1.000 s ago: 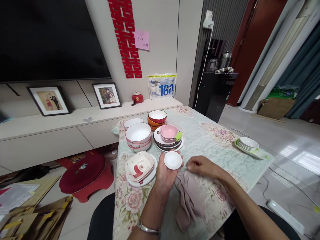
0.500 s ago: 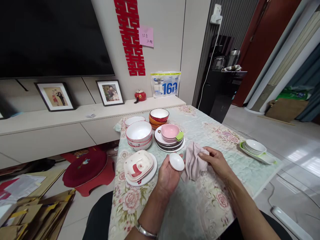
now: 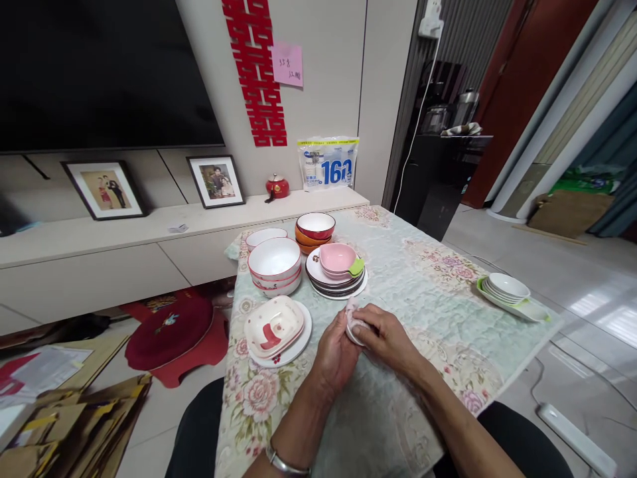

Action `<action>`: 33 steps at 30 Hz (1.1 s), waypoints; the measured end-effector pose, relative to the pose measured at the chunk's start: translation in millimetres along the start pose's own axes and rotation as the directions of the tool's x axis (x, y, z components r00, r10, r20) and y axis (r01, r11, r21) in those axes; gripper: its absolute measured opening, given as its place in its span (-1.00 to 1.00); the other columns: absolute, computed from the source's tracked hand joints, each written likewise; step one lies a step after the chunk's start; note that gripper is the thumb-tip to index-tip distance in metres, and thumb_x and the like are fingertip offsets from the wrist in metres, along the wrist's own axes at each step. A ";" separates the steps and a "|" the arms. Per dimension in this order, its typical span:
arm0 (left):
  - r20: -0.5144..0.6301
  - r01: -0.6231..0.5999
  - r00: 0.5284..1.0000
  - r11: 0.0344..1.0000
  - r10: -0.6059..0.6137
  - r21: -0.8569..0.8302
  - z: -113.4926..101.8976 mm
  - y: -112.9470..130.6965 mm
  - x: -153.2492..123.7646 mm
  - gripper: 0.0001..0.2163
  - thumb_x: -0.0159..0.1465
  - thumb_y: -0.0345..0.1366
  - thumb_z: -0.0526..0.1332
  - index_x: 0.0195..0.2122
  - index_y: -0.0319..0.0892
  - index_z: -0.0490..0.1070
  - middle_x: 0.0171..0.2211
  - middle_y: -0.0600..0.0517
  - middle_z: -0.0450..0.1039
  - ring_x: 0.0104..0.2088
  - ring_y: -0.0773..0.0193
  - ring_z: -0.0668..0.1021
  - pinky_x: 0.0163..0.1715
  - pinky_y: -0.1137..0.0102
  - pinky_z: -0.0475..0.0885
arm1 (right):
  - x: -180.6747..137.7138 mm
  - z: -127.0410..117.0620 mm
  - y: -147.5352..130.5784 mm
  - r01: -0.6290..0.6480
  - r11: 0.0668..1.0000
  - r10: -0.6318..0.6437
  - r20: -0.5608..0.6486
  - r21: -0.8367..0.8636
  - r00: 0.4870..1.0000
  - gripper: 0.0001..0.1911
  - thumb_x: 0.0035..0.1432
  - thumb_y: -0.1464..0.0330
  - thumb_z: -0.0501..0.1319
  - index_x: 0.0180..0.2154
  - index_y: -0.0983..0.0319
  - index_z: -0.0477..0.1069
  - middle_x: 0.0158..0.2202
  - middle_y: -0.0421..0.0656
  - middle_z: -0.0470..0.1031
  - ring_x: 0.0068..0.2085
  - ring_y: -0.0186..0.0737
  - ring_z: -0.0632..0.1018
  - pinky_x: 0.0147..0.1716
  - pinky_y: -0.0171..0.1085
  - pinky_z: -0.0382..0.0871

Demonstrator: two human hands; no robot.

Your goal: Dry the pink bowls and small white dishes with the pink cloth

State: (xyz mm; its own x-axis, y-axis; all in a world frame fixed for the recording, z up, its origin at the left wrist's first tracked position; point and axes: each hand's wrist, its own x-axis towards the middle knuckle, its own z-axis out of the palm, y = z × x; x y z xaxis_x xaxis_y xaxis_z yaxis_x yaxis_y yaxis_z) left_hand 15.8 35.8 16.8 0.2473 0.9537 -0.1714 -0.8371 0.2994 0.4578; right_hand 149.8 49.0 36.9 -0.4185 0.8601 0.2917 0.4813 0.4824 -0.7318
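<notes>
Cupping a mostly hidden white dish just nearer than the plate stack, the left hand meets the right hand, which grips a bunched cloth, apparently against the dish.

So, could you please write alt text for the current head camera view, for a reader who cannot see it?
A person's left hand holds a small white dish while the right hand presses a pale cloth against it. Beyond them, stacked bowls and plates stand on a flowered tablecloth.
</notes>
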 end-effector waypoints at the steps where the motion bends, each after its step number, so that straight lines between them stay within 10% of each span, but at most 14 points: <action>1: 0.001 -0.007 1.000 1.000 0.007 0.004 -1.4 0.7 -0.2 -0.76 0.29 -0.28 0.27 -0.06 -0.26 0.50 -0.05 -0.15 0.55 0.02 0.08 0.55 0.11 0.18 0.41 | 0.3 -0.4 2.0 0.023 0.998 -0.025 0.023 0.050 0.999 -0.79 0.30 0.28 0.16 -0.21 0.17 0.56 -0.28 -0.13 0.49 -0.22 -0.18 0.51 -0.20 -0.25 0.37; 8: -0.118 -0.072 0.990 0.995 0.080 0.065 -9.6 1.9 2.4 -0.74 0.23 -0.28 0.31 -0.08 -0.26 0.53 -0.07 -0.14 0.58 -0.01 0.09 0.57 0.06 0.25 0.42 | -2.3 -15.5 1.2 0.116 0.985 -0.084 0.232 -0.129 0.969 -0.85 0.26 0.30 0.24 -0.20 0.07 0.59 -0.26 -0.18 0.55 -0.14 -0.14 0.46 -0.09 -0.19 0.29; 13: -0.090 -0.117 0.988 0.991 0.122 0.060 -4.0 -2.3 -0.4 -0.76 0.27 -0.32 0.25 -0.06 -0.22 0.53 -0.04 -0.11 0.57 0.00 0.15 0.56 0.05 0.32 0.42 | -0.7 5.4 -0.7 -0.056 0.908 0.044 -0.038 -0.415 0.998 -0.81 0.23 0.38 0.18 -0.21 0.21 0.57 -0.30 -0.06 0.51 -0.17 -0.06 0.46 -0.15 -0.15 0.31; 18: -0.014 -0.129 0.992 0.991 0.129 0.022 1.6 -5.0 -4.5 -0.70 0.28 -0.29 0.26 0.03 -0.17 0.48 0.10 -0.10 0.50 0.19 0.10 0.45 0.22 0.26 0.29 | 1.4 27.1 1.8 -0.129 0.991 0.115 -0.294 -0.031 0.949 -0.79 0.19 0.32 0.21 -0.17 0.25 0.54 -0.25 -0.06 0.53 -0.21 -0.12 0.53 -0.17 -0.20 0.37; 23: -0.075 -0.145 0.987 0.989 0.144 0.002 -5.9 -1.7 -1.1 -0.72 0.29 -0.23 0.26 -0.01 -0.20 0.50 0.06 -0.11 0.51 0.18 0.12 0.45 0.24 0.27 0.26 | 2.1 12.2 2.4 0.001 0.967 -0.003 0.005 0.253 1.000 -0.76 0.28 0.23 0.18 -0.20 0.20 0.57 -0.30 -0.14 0.47 -0.26 -0.22 0.50 -0.25 -0.27 0.37; 29: -0.077 -0.130 0.988 0.991 0.133 0.040 -12.7 0.5 0.5 -0.76 0.23 -0.26 0.31 -0.10 -0.24 0.54 -0.09 -0.10 0.57 0.02 0.11 0.54 0.12 0.26 0.37 | -2.7 -5.7 0.6 0.102 0.983 -0.076 0.170 -0.151 0.983 -0.80 0.33 0.30 0.17 -0.24 0.13 0.58 -0.37 -0.17 0.44 -0.22 -0.17 0.45 -0.21 -0.22 0.27; 33: -0.074 -0.071 0.995 0.997 0.072 0.019 -5.9 -0.4 -3.4 -0.77 0.32 -0.23 0.23 -0.06 -0.20 0.51 -0.08 -0.08 0.56 -0.05 0.18 0.56 0.04 0.29 0.42 | -5.6 4.3 3.0 0.020 0.914 -0.021 0.001 -0.405 1.000 -0.83 0.25 0.43 0.17 -0.19 0.19 0.54 -0.33 -0.10 0.47 -0.20 -0.09 0.44 -0.20 -0.16 0.26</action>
State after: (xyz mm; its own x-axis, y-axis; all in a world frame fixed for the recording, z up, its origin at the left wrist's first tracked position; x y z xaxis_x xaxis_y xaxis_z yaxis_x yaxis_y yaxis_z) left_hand 12.5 32.3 12.1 0.1498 0.9679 -0.2017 -0.8429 0.2317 0.4856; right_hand 150.3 44.9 30.4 -0.4293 0.8495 0.3067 0.7438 0.5251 -0.4135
